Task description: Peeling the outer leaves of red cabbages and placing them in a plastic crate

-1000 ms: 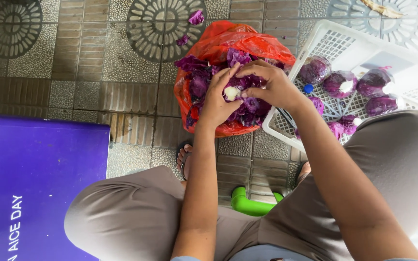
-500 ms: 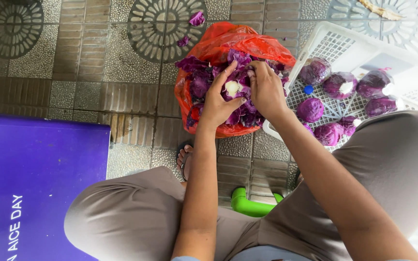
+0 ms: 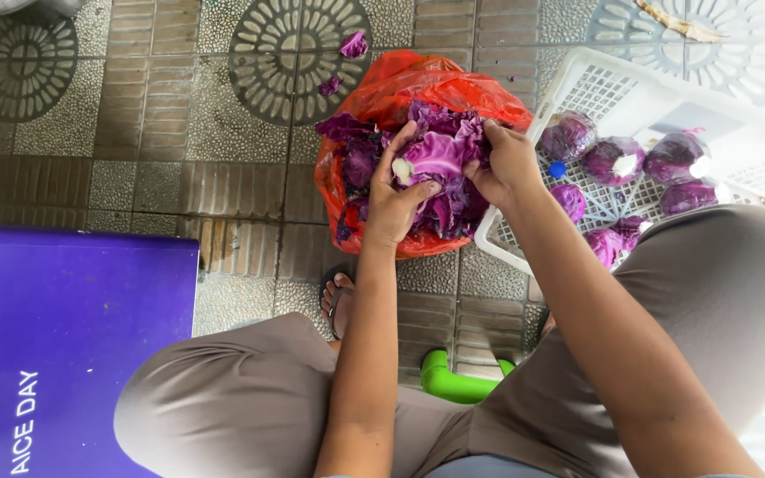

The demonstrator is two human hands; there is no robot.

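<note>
Over the tiled floor (image 3: 135, 177), a purple cabbage (image 3: 443, 159) is gripped by the left hand (image 3: 396, 199) while loose leaves are best peeled gently by the right hand (image 3: 506, 164) into the red bag (image 3: 418, 88).

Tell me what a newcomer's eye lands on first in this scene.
Both hands meet at the centre over an orange-red plastic bag heaped with purple leaves: the left hand and right hand hold a purple cabbage between them. To the right, a white plastic crate holds wrapped purple cabbages. A large purple box fills the lower left.
</note>
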